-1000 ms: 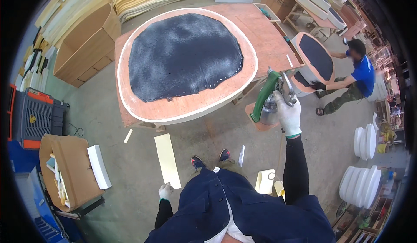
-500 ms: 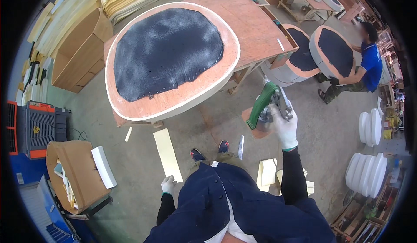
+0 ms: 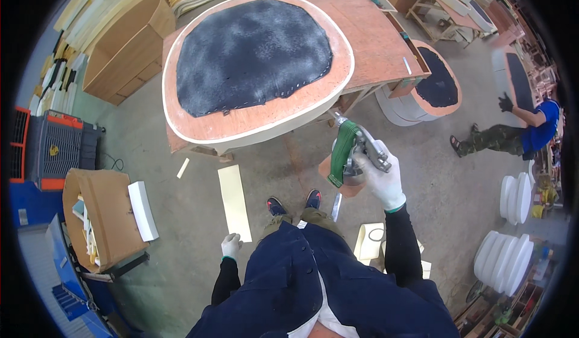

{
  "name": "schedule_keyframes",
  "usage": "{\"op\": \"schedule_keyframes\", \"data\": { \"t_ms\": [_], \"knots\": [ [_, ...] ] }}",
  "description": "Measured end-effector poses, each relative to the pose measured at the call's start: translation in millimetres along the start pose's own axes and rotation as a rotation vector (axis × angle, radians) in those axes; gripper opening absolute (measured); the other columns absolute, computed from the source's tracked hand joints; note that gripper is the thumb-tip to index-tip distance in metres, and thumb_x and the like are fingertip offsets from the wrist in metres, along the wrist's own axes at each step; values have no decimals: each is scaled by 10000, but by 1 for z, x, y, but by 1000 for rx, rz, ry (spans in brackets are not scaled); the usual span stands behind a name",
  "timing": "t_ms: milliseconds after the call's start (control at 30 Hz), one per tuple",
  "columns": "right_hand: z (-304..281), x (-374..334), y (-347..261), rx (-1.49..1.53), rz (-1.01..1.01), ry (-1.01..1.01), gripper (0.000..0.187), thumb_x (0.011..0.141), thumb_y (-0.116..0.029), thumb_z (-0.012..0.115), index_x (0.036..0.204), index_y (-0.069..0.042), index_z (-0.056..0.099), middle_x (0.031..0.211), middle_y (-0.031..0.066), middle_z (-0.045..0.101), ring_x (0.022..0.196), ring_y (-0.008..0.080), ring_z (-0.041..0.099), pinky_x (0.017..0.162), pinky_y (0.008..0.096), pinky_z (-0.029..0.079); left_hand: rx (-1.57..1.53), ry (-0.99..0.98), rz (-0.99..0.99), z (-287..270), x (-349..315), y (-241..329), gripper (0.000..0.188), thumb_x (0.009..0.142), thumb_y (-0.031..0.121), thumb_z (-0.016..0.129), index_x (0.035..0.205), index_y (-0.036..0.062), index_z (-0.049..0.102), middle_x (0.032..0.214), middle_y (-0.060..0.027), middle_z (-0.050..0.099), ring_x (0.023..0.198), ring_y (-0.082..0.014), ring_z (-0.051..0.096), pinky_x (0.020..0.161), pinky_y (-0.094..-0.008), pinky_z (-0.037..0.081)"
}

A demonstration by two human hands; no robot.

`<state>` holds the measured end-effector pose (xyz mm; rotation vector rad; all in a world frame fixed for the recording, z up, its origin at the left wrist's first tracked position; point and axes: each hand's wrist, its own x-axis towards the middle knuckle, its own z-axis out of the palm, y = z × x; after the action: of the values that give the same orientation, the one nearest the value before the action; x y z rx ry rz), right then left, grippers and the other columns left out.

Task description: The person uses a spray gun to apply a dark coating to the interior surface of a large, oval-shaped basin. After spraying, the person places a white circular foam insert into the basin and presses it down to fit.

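My right hand [image 3: 384,175], in a white glove, is wrapped round a green and silver trigger tool [image 3: 344,154] with a narrow tip. It is held above the floor, short of the table; its exact kind is unclear. My left hand [image 3: 231,245], also gloved, hangs low beside my hip, loosely curled with nothing seen in it. A large rounded panel [image 3: 265,119] with a white rim lies on the wooden table in front of me. Black fabric [image 3: 253,54] with a patchy white haze covers its middle, and small staples show along the fabric's near edge.
The wooden table [image 3: 380,42] extends right of the panel. Cream strips [image 3: 234,202] lie on the floor near my feet. A cardboard box [image 3: 114,223] stands at left. More rounded panels [image 3: 403,111] stand beyond the table; a person in blue [image 3: 540,127] is at far right.
My view has shifted, so the table and panel appear higher and further right. The trigger tool has come slightly left, still in my right hand. The co-worker has moved right with a panel.
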<state>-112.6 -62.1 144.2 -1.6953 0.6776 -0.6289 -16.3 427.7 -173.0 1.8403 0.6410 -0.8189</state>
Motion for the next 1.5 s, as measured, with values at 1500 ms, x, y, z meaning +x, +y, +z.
{"op": "schedule_keyframes", "data": {
  "t_ms": [1500],
  "knots": [
    [-45, -65, 34, -108, 122, -16, 213, 845, -37, 687, 1047, -8, 626, 794, 41, 645, 705, 74, 583, 640, 256, 486, 82, -63, -11, 9, -19, -33, 350, 886, 199, 647, 1151, -30, 626, 947, -117, 676, 762, -200, 672, 665, -310, 541]
  ]
}}
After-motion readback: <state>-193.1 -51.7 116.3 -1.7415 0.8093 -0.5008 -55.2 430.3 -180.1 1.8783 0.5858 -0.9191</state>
